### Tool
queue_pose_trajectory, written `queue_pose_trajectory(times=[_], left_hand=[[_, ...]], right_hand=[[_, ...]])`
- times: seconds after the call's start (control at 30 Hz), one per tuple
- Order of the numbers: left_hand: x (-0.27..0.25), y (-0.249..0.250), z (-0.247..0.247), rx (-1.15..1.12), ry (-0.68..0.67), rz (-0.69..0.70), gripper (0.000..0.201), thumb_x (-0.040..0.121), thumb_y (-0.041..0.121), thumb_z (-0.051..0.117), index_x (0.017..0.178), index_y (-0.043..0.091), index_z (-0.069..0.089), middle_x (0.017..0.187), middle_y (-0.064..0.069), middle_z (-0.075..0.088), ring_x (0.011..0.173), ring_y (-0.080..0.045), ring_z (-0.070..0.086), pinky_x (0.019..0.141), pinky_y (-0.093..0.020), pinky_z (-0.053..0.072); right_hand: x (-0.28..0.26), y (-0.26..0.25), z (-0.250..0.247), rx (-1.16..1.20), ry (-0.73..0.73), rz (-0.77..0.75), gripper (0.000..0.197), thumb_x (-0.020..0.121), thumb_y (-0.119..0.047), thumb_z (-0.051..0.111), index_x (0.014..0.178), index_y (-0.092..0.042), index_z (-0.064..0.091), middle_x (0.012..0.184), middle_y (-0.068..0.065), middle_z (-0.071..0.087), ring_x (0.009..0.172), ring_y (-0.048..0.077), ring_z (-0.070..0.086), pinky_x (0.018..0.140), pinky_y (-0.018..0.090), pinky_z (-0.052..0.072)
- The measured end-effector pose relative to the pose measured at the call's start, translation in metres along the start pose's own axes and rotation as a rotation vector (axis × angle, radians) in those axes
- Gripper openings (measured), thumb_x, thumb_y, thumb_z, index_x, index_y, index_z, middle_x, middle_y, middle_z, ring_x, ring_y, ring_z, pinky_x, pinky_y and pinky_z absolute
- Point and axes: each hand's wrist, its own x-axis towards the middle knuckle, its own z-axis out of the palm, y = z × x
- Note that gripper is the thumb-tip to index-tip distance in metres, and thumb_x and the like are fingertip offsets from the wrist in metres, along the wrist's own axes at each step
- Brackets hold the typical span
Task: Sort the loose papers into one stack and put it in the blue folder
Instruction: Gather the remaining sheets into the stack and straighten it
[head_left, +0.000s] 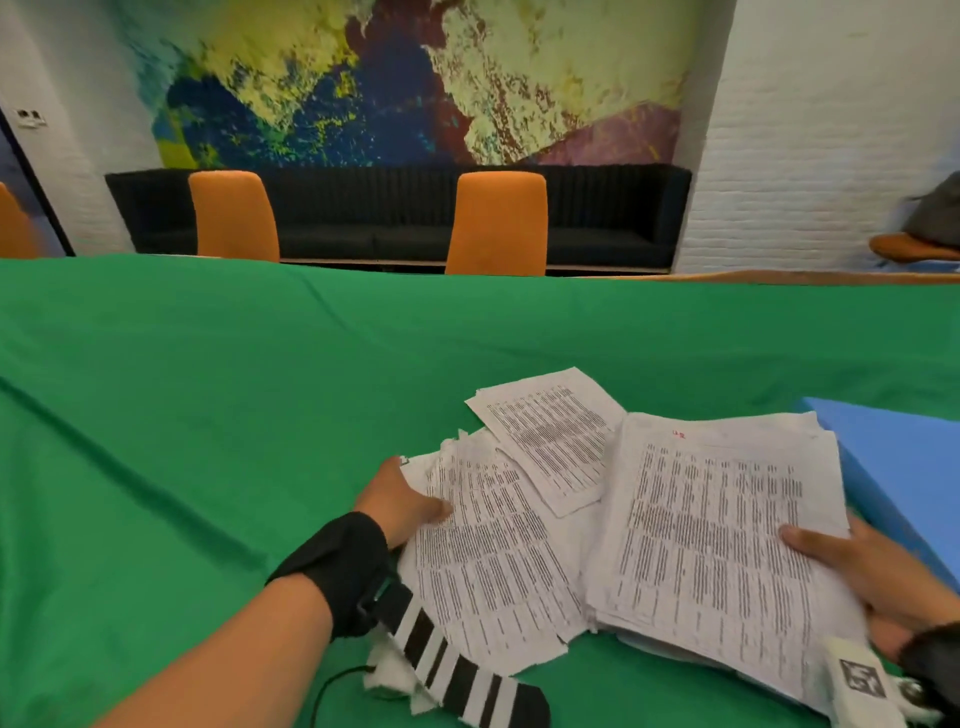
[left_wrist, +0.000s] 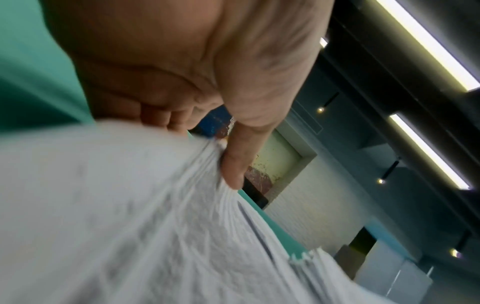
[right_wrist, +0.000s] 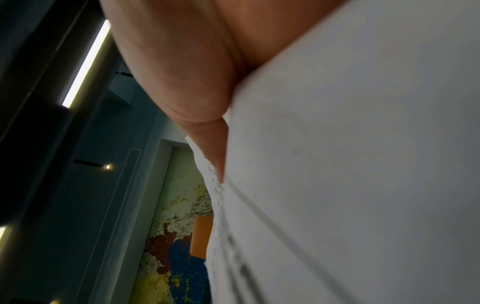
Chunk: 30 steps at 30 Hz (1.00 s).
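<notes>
The printed papers lie in three overlapping lots near the front right of the green tablecloth (head_left: 260, 415). The thickest lot, a stack of sheets (head_left: 722, 525) with a small red mark at its top, sits furthest right, and its right edge overlaps the blue folder (head_left: 898, 467), which lies flat at the right edge of the cloth. The right hand (head_left: 878, 577) pinches this stack at its right edge, thumb on the top sheet and fingers out of sight beneath; the right wrist view shows the thumb (right_wrist: 207, 139) tucked between sheets. Left of the stack, a ragged-edged bundle (head_left: 488, 551) lies partly under it. The left hand (head_left: 400, 504) grips the bundle's far left corner, thumb pressed on the top page; in the left wrist view one finger (left_wrist: 236, 162) bears on the fanned page edges. A smaller loose sheet (head_left: 550, 441) rests on both lots, tilted, toward the far side. Beyond the table stand two orange chairs (head_left: 498, 223), a dark bench (head_left: 613, 218) and a painted mural (head_left: 405, 78).
</notes>
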Motion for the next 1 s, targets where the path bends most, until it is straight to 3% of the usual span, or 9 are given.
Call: queue_pose_trajectory(times=[0.07,0.2,0.33,0.4,0.47,0.63,0.77,0.9,1.0], left_hand=[[-0.009,0.007,0.005,-0.072,-0.040,-0.019,0.086,0.083,0.034,0.079,0.150,0.004,0.034,0.153,-0.014,0.043,0.135,-0.033,0.047,0.113,-0.041,0.037],[-0.027,0.017,0.014,-0.262,-0.123,0.005,0.067,0.085,0.020,0.077,0.142,0.009,0.043,0.149,-0.014,0.047,0.115,-0.027,0.056,0.102,-0.040,0.043],[-0.033,0.015,0.014,0.117,-0.047,0.107,0.069,0.074,0.049,0.079,0.131,0.020,0.051,0.128,-0.003,0.061,0.106,-0.023,0.064,0.093,-0.036,0.054],[-0.029,0.013,0.008,0.195,-0.012,0.102,0.050,0.082,0.047,0.075,0.118,0.019,0.055,0.110,-0.001,0.065,0.093,-0.020,0.066,0.084,-0.036,0.057],[-0.022,0.012,0.006,0.096,-0.036,0.132,0.037,0.089,0.035,0.071,0.119,0.018,0.056,0.118,-0.003,0.067,0.102,-0.023,0.065,0.093,-0.037,0.054],[-0.012,0.013,0.014,-0.231,-0.099,0.136,0.070,0.088,0.020,0.074,0.148,0.013,0.038,0.145,0.000,0.053,0.127,-0.025,0.053,0.106,-0.039,0.040],[-0.011,-0.002,0.009,-0.227,0.005,0.160,0.052,0.089,0.005,0.070,0.135,0.016,0.048,0.115,0.000,0.067,0.097,-0.022,0.068,0.078,-0.035,0.055],[-0.024,-0.019,-0.042,-0.204,0.118,0.253,0.054,0.089,0.006,0.069,0.136,0.024,0.047,0.123,0.002,0.064,0.099,-0.018,0.066,0.081,-0.033,0.053],[-0.043,-0.024,-0.094,-0.191,0.167,0.362,0.059,0.085,0.005,0.071,0.128,0.038,0.045,0.124,0.002,0.063,0.105,-0.026,0.066,0.094,-0.053,0.052]], right_hand=[[0.000,0.000,-0.003,-0.002,-0.015,0.008,0.032,0.096,0.003,0.055,0.121,-0.015,0.063,0.102,0.020,0.079,0.081,0.039,0.078,0.059,0.051,0.063],[0.000,0.001,-0.005,0.001,-0.041,0.038,0.037,0.096,0.001,0.055,0.129,-0.014,0.061,0.113,0.023,0.076,0.094,0.044,0.075,0.080,0.061,0.060],[-0.002,0.001,-0.007,0.003,-0.039,0.048,0.038,0.096,0.001,0.055,0.132,-0.014,0.059,0.112,0.023,0.076,0.091,0.044,0.076,0.067,0.056,0.063],[-0.002,0.002,-0.006,0.008,-0.032,0.052,0.039,0.096,0.001,0.056,0.131,-0.015,0.059,0.112,0.023,0.076,0.091,0.044,0.076,0.071,0.060,0.062],[-0.002,0.003,-0.005,0.019,-0.022,0.054,0.040,0.095,0.001,0.056,0.131,-0.016,0.060,0.114,0.023,0.076,0.095,0.045,0.075,0.086,0.066,0.056],[-0.005,0.001,-0.004,0.026,-0.007,0.059,0.042,0.094,0.001,0.058,0.132,-0.018,0.060,0.118,0.022,0.074,0.103,0.047,0.072,0.101,0.070,0.046],[-0.007,0.001,-0.004,0.016,-0.007,0.056,0.042,0.095,0.000,0.058,0.132,-0.019,0.060,0.119,0.023,0.074,0.104,0.048,0.072,0.099,0.069,0.048],[-0.007,0.000,-0.004,0.011,0.006,0.056,0.039,0.095,0.000,0.059,0.130,-0.018,0.061,0.117,0.023,0.075,0.101,0.048,0.073,0.096,0.070,0.049],[-0.008,0.001,-0.003,0.008,0.012,0.056,0.040,0.095,0.000,0.058,0.131,-0.018,0.061,0.117,0.023,0.075,0.101,0.048,0.072,0.097,0.070,0.049]])
